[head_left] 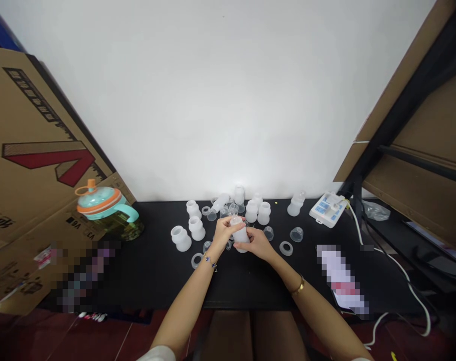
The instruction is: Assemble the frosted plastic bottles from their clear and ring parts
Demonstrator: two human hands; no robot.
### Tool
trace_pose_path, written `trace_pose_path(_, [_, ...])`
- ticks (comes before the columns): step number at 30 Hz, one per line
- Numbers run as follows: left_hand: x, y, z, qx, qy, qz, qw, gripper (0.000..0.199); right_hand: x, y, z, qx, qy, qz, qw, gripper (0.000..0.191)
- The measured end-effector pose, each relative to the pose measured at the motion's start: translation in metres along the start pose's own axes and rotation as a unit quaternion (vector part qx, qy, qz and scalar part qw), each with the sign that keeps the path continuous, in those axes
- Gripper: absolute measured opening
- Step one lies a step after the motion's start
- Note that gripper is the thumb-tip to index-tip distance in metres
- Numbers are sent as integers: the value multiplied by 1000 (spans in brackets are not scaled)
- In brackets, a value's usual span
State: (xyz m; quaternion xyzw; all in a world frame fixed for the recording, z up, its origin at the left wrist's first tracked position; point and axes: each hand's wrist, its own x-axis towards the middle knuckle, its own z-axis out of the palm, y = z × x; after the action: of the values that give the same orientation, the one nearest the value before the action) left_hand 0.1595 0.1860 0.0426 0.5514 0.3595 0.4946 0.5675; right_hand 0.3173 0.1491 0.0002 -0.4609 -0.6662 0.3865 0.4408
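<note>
Between my two hands, just above the black table (pixel 156 281), is a white baby bottle (pixel 240 236) with a clear top. My left hand (pixel 224 231) grips it round the collar near its upper end. Lower down, my right hand (pixel 258 243) wraps the bottle's body from the right. Open white bottles stand to the left, among them a front one (pixel 181 239) and one beside it (pixel 196 229). Behind my hands are more white bottles (pixel 264 214) and a loose heap of clear caps. A clear cap (pixel 268 232) and a ring collar (pixel 286 248) lie right of my right hand.
A large teal-lidded jug (pixel 109 210) stands at the left beside a cardboard box (pixel 35 165). At the right are a white power strip (pixel 328 209) with a cable and a blurred phone (pixel 342 281). A bottle with a top (pixel 296 204) stands near the wall.
</note>
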Motion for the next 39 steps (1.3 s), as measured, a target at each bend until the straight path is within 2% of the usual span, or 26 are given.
trace_pose_path(14, [0,-4,-1,-10,-25,-1,1000,38,0,-6,-3,106,-66,33,992,46])
trace_pose_path(27, [0,-4,-2,-9,-50,9,999,33,-1,-6,-6,155,-100,46,982,43])
trace_pose_path(36, [1,-4,-3,-1,-60,5,998,36,-1,-10,-8,168,-107,49,979,42])
trace_pose_path(39, [1,-2,-2,1,-53,4,999,37,0,-6,-5,154,-92,42,983,41])
